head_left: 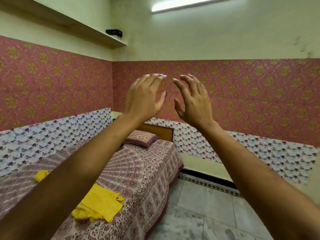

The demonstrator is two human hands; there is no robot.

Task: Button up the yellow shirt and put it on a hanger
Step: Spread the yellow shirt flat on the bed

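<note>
Head view: I'm holding my left hand (144, 96) and right hand (193, 99) up over the bed (138, 170), fingers (183, 84) loosely spread, gripping nothing. The yellow shirt (100, 203) is lying crumpled on the bed's near edge, below my left forearm.

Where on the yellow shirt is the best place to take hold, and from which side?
The yellow shirt lies flat and rumpled on the bed, its middle hidden by the left arm. Likely pinch the exposed corner by the bed's floor-side edge, from above. The left hand and right hand are open, empty.
</note>
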